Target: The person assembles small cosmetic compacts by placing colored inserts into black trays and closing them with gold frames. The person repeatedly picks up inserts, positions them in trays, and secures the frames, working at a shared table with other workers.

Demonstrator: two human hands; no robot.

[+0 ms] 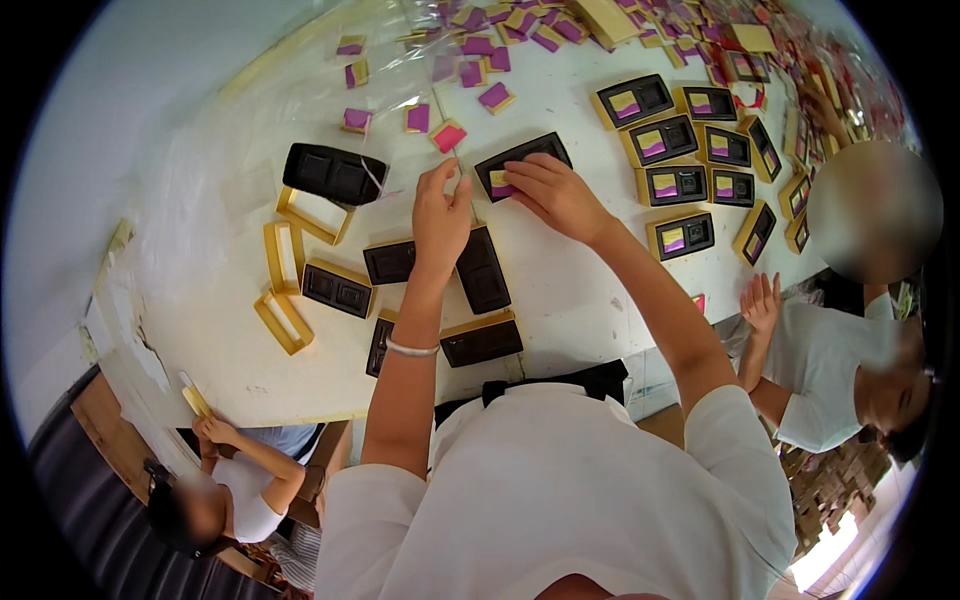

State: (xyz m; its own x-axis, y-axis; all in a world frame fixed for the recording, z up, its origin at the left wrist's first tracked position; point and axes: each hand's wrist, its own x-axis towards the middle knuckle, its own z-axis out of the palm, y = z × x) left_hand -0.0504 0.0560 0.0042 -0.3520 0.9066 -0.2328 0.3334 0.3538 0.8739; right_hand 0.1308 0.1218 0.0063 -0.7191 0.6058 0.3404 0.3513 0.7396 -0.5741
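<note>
My right hand (555,195) lies flat on a black two-slot tray (520,160) with a gold rim, its fingers pressing a yellow-and-purple packet into the left slot. My left hand (441,215) hovers just left of that tray, fingers pinched together near the tray's left end; I cannot tell whether it holds anything. A silver bangle sits on my left wrist. Below my hands lie several empty black trays (482,268) and a gold-rimmed one (481,340).
Filled gold-rimmed trays (672,183) lie in rows at the right. Loose purple and pink packets (478,60) scatter across the far table. Empty gold frames (283,255) and a black insert stack (334,172) sit at left. Other people work at lower left and right.
</note>
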